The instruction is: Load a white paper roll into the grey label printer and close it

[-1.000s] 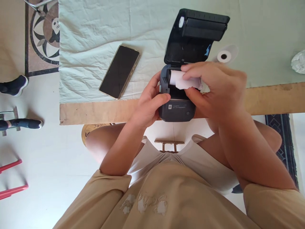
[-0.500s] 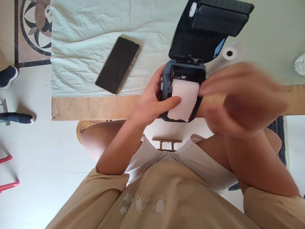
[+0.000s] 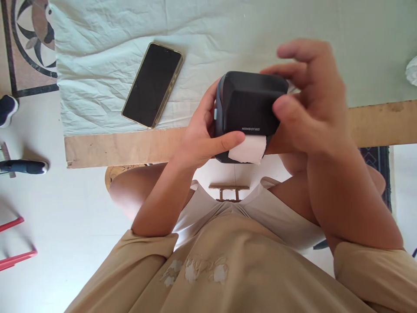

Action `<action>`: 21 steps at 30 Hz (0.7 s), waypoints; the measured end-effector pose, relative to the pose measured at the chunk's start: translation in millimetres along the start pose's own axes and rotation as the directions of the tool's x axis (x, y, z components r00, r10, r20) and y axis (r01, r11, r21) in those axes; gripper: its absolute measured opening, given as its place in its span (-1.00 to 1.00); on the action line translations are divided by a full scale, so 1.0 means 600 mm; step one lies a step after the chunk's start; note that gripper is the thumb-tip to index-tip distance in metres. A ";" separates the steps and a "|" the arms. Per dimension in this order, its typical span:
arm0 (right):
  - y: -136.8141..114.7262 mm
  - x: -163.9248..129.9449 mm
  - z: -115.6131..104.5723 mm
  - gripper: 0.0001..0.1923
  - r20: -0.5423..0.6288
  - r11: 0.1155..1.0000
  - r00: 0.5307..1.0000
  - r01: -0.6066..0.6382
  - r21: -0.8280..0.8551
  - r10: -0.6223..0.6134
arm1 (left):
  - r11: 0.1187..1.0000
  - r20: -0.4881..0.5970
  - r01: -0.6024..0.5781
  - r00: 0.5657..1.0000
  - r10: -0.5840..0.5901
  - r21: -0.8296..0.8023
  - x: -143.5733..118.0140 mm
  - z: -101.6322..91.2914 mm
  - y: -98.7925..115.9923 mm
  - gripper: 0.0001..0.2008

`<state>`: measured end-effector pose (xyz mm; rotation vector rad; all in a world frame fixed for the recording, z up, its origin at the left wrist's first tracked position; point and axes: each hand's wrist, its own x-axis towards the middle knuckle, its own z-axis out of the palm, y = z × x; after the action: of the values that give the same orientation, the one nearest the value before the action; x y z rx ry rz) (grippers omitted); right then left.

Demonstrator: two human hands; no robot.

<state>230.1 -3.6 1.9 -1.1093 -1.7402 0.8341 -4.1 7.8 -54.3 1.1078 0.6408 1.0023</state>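
A black label printer (image 3: pixel 252 104), its lid down and marked NIIMBOT, is held over the table's near edge. My left hand (image 3: pixel 202 134) grips its left side, fingers beneath and thumb across the front by the paper. From under the lid's front edge sticks a strip of white paper (image 3: pixel 249 150) with a ragged end. My right hand (image 3: pixel 316 95) is at the printer's right side, fingers apart and slightly blurred. Its thumb lies against the lid's right edge, and other fingers reach around the far right corner. Whether they press on it I cannot tell.
To the left, a phone (image 3: pixel 152 84) with a dark screen lies on the pale green cloth (image 3: pixel 107 48). A wooden strip (image 3: pixel 130 150) runs along the table's near edge. Something white and crumpled (image 3: pixel 412 71) sits at the far right.
The printer's lid, raised before, has come down over the paper compartment. My right hand has moved up and inward around the printer's right side. My left hand keeps its hold.
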 end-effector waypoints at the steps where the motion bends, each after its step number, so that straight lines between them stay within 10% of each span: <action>1: 0.004 0.001 0.004 -0.33 0.078 1.000 0.997 -0.015 0.002 0.015 | 1.000 0.001 -0.004 1.000 0.004 -0.013 -0.004 0.003 0.005 -0.14; 21: 0.012 -0.003 -0.003 -0.36 0.128 0.998 0.991 0.049 -0.035 -0.045 | 0.964 -0.216 0.041 0.971 -0.100 -0.264 -0.009 0.060 0.066 -0.66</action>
<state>234.7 -2.4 -4.4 -1.0553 -1.8870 0.8620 10.6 -7.7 -5.2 0.7419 0.7064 1.1255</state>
